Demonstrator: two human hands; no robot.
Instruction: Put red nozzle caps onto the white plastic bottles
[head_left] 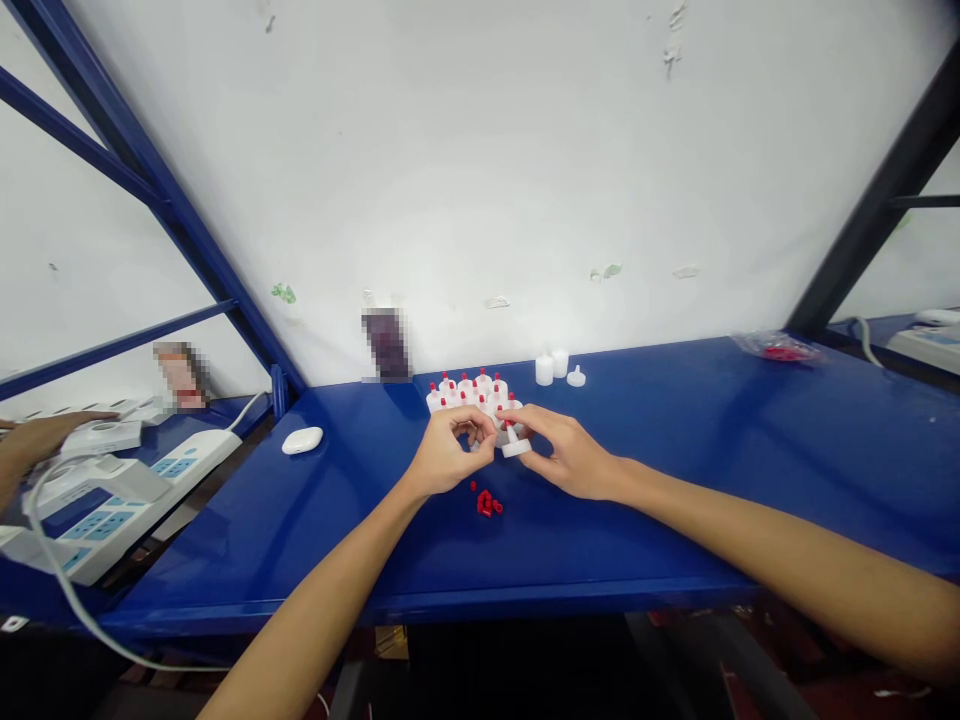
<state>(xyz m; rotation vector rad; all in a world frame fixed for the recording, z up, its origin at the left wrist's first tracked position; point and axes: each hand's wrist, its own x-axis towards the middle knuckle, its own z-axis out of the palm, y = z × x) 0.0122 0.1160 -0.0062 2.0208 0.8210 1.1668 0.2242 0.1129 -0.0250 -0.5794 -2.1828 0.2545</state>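
Note:
My right hand [568,452] pinches a white nozzle cap [516,448] between thumb and fingers. The cap's wide base faces down, and its spout points up with red at the top. Just to its left, my left hand [452,452] is closed, thumb and forefinger brought together in a ring; whatever they hold, if anything, is too small to tell. Behind both hands stands a cluster of several white bottles with red tips [465,389], partly hidden by the fingers. Small loose red tips [487,503] lie in a pile on the blue table [637,540], nearer to me.
Two white bottles [544,370] and a loose white nozzle cap [576,377] stand at the back. A white case [302,440] lies on the left, a plastic bag with red pieces [780,348] at the back right. Beyond the left frame are power strips [157,490] and another person's hand [56,437].

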